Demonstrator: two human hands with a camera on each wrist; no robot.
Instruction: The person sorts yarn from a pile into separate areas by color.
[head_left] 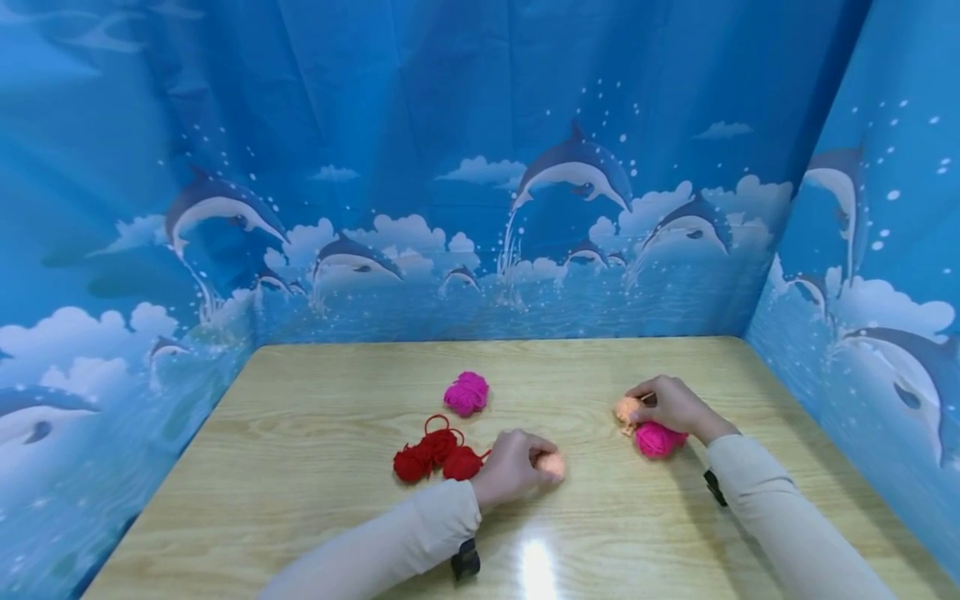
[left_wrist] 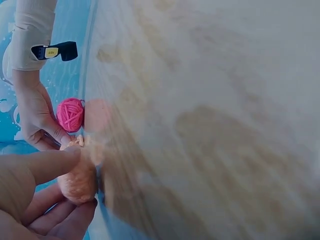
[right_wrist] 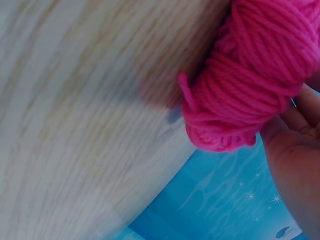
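Observation:
My left hand (head_left: pixel 512 471) pinches a peach ball of yarn (head_left: pixel 552 465) between thumb and fingers, low over the table in front of me. In the left wrist view, the thumb lies over the top of this fuzzy ball (left_wrist: pixel 79 182) and the fingers curl beneath it. Farther right, my right hand (head_left: pixel 675 406) grips a second peach ball of yarn (head_left: pixel 627 410), with a loose strand hanging below. A hot pink ball of yarn (head_left: pixel 657 440) sits just under that hand. It fills much of the right wrist view, hiding the right fingertips.
Red balls of yarn (head_left: pixel 431 454) with loose looping strands lie clustered left of my left hand. A magenta ball of yarn (head_left: pixel 467 394) rests farther back on the wooden table (head_left: pixel 322 392). A blue dolphin-print curtain (head_left: pixel 420 125) stands along the back and sides.

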